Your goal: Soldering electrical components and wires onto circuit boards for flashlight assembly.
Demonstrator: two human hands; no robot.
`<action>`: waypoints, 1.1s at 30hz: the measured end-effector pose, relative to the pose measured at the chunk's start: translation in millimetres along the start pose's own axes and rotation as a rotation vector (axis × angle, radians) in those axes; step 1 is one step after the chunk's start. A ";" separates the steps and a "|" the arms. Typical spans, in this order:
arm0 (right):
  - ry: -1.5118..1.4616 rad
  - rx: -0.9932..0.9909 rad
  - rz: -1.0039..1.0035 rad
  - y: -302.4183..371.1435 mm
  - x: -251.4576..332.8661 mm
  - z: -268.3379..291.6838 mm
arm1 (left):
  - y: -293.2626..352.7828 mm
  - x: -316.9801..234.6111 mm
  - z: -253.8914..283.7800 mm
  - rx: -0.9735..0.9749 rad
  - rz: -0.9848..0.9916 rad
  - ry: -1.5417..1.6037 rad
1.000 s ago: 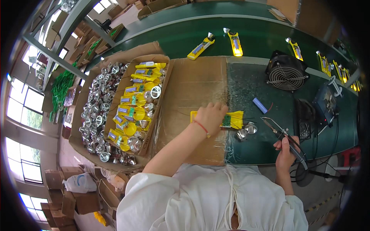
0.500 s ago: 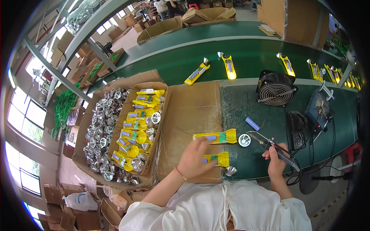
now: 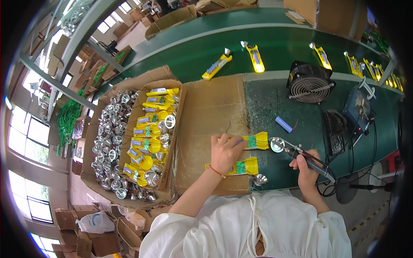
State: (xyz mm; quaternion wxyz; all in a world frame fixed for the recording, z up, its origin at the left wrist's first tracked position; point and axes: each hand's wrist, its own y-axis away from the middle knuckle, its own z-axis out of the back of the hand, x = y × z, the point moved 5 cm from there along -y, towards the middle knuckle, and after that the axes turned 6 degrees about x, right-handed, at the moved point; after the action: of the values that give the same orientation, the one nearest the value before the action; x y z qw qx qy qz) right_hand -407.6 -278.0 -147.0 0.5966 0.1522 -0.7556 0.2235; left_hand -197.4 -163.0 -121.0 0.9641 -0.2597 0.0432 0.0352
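Left hand (image 3: 227, 150) has moved onto the farther yellow shell (image 3: 259, 141), grip unclear. Right hand (image 3: 306, 170) grips the soldering iron (image 3: 320, 168), tip now by the shell's cup (image 3: 276, 148), so both hands meet there.

- I'm in an assembly workshop.
- Beyond my left fingers (image 3: 227, 138), yellow lamps (image 3: 255, 59) line a green counter (image 3: 189, 60).
- Left of them, a carton (image 3: 142, 79) of reflectors (image 3: 112, 142).
- Right of them, a soldering iron (image 3: 322, 171).
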 end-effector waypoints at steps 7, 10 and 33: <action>-0.022 0.032 0.008 0.0 3.5 -9.7 | -8.2 13.9 23.8 -0.051 0.112 0.069; -0.034 0.037 0.009 -3.3 -0.5 -7.2 | 1.4 31.3 39.8 -0.117 0.254 0.055; 0.029 0.089 -0.052 -4.3 -10.8 -18.1 | -22.3 13.8 -17.7 0.241 0.322 0.741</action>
State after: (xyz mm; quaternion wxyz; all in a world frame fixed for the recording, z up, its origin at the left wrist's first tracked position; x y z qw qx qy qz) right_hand -387.8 -272.6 -153.4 0.6059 0.1949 -0.7319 0.2434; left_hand -182.8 -190.5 -126.5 0.8891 -0.1302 0.4307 0.0845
